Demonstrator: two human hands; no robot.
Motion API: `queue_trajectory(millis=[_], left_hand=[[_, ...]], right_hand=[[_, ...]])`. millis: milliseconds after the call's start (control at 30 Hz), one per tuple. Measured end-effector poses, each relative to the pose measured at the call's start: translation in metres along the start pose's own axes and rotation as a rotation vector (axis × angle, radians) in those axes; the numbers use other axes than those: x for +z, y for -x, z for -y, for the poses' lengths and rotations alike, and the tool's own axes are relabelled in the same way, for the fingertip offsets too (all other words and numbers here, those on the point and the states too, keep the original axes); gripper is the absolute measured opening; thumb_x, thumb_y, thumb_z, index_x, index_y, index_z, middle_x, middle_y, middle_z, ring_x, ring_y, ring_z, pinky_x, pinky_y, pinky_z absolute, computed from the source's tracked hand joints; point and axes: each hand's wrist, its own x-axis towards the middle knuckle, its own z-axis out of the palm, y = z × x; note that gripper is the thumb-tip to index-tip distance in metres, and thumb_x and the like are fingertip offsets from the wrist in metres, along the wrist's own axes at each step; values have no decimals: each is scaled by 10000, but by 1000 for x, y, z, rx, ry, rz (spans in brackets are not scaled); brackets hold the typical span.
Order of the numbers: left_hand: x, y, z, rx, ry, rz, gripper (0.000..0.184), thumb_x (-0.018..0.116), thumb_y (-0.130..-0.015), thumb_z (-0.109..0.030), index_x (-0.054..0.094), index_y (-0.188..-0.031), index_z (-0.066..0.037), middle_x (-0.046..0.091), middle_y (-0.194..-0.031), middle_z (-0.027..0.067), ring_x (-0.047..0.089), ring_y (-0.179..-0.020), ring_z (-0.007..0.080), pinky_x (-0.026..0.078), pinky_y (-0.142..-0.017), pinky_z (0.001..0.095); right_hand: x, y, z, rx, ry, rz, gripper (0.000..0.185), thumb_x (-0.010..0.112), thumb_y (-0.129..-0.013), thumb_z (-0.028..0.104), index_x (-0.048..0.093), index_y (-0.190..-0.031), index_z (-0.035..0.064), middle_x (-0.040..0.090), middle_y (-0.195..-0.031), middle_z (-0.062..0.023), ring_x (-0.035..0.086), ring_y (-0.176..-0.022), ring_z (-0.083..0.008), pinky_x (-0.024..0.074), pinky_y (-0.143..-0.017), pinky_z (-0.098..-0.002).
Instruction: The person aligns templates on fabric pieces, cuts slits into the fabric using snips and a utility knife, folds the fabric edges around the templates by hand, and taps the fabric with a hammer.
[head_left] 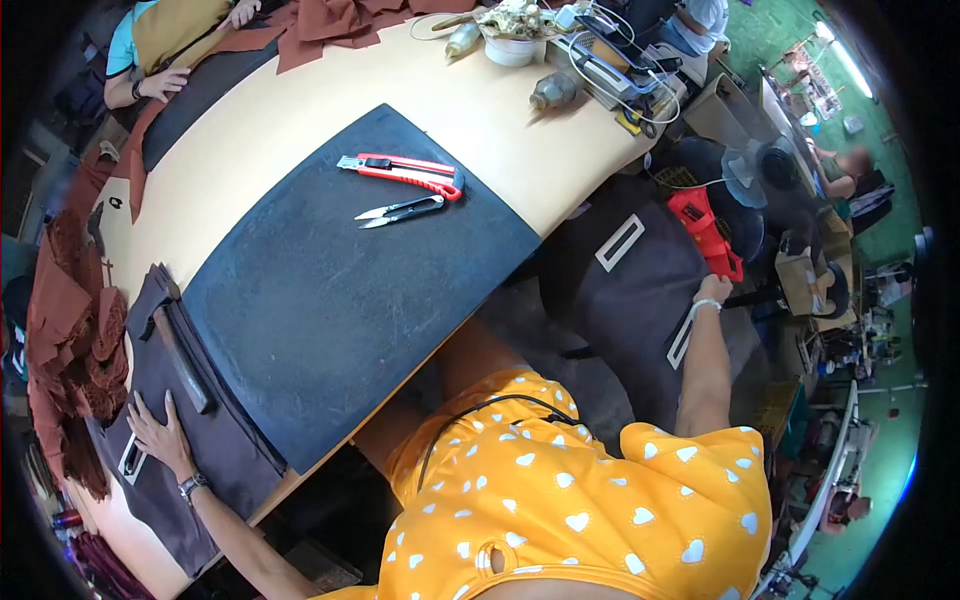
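My left hand [160, 438] lies with fingers spread on a stack of dark fabric [240, 465], beside a pale rectangular frame [130, 460]. Just above it a hammer [182, 360] rests on the same fabric. Off the table at the right, my right hand [712, 291] has its fingers closed at the edge of a dark fabric piece [640, 290], next to a red object [705, 232]. Two pale rectangular frames, one upper [620, 243] and one lower [681, 340], show on that piece. A red cutter [410, 174] and thread snips [400, 211] lie on the black mat [330, 300].
Brown-red fabric [70, 330] is heaped along the left edge. A co-worker's hands [165, 84] rest on fabric at the top left. Bottles [555, 91], a white bowl [510, 50] and cables stand at the table's far right. Boxes [800, 280] are farther right.
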Motion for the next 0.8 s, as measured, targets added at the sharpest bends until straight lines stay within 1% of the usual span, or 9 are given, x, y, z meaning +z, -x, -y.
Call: queue_trajectory(millis=[100,167,267,467,500,600,667,700,800], left_hand=[[5,0,2,6,10,-12,659,468,-841,-584,340,-1381,-228,333,-1418,94,284,-1309,318,224,-1011,562],[9,0,5,15,13,-43,657,467,-843,-583,340,-1381,-228,334,-1416,95,284,-1310,318,225,-1010,565],[7,1,3,0,-24,-102,648,467,-848,-575,345,-1378,-223,338,-1412,98,284,-1309,321,234,-1002,571],[-63,-11,-51,4,94,-344,617,476,-872,-518,363,-1367,-168,369,-1389,118,311,-1287,332,249,-995,560],[-99,-14,-80,68,316,-356,608,494,-877,-480,374,-1359,-129,390,-1373,122,324,-1274,345,247,-1015,511],[-206,4,-173,130,1303,76,729,625,-808,-396,337,-1360,-17,373,-1370,185,348,-1273,305,269,-1047,404],[-233,21,-219,554,1236,15,905,733,-677,-462,334,-1359,-20,342,-1387,204,358,-1268,313,309,-1034,405],[-262,32,-251,504,1432,110,950,764,-634,-455,326,-1355,-17,332,-1387,220,366,-1260,330,314,-1034,406],[-275,20,-312,454,1529,-120,897,749,-647,-345,309,-1346,4,442,-1245,277,481,-1114,407,412,-915,410]], right_hand=[[-32,60,71,590,-573,315,316,579,-812,208,596,-1048,-2,612,-1085,-172,604,-939,-324,461,-855,-404],[-46,97,106,686,-702,486,318,606,-816,243,614,-1015,-6,605,-1115,-163,604,-937,-313,463,-852,-394],[-34,106,116,286,-692,677,314,630,-824,265,614,-1021,21,617,-1082,-145,601,-949,-291,466,-858,-398],[-78,205,279,175,-1001,1087,178,599,-848,183,615,-942,33,642,-955,-131,623,-901,-264,490,-826,-392],[-81,223,302,98,-1052,1155,168,577,-861,177,612,-936,30,643,-956,-130,624,-905,-264,493,-819,-396],[-104,313,361,85,-1085,1945,195,528,-879,184,599,-976,31,641,-990,-127,609,-960,-242,488,-829,-413],[-99,369,384,-15,-994,2210,228,517,-883,185,584,-1030,24,620,-1051,-142,573,-1024,-261,456,-881,-444],[-91,394,395,-9,-953,2340,255,515,-887,183,574,-1070,15,599,-1098,-161,542,-1076,-292,431,-918,-473],[-109,474,409,-102,-974,2106,148,471,-926,186,526,-999,70,597,-979,-81,587,-923,-189,501,-816,-353]])
